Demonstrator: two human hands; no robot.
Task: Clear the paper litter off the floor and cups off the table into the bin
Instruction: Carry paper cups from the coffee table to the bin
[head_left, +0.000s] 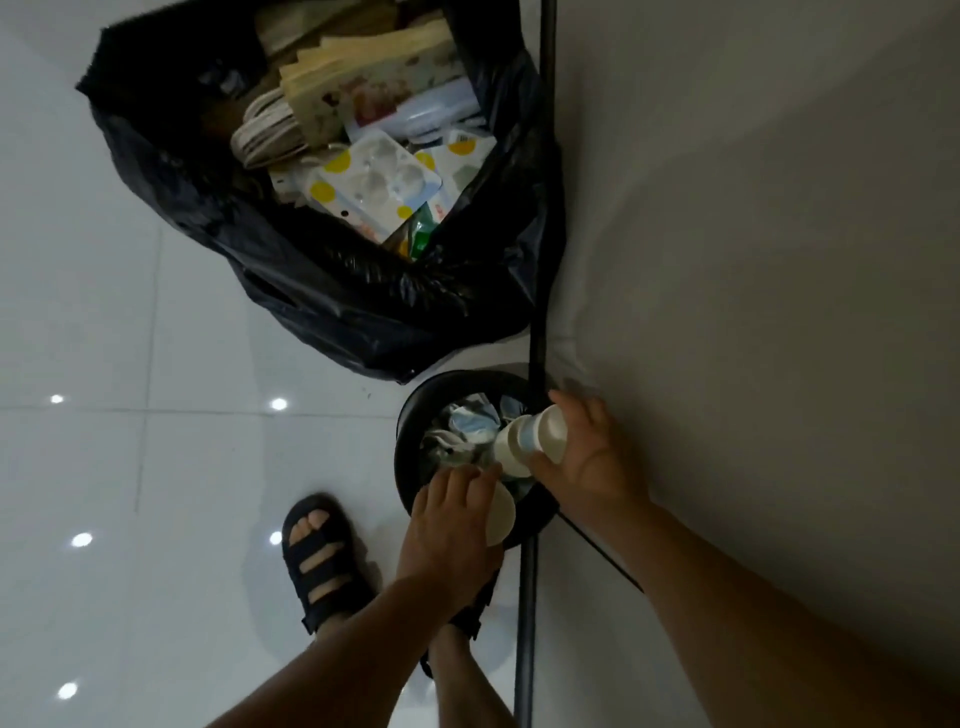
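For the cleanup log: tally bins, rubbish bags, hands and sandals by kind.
Bin: 1
Rubbish bag: 1
Hands: 2, left hand and right hand, both gripping paper cups
Sandals: 2, one partly hidden
Total: 6

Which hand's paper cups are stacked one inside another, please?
The stacked cups in the right hand, one nested in another; the left hand grips just a single cup over the bin.

Nothing legible; red print on packaging (374, 176) in the black bag (363, 291) is blurred.
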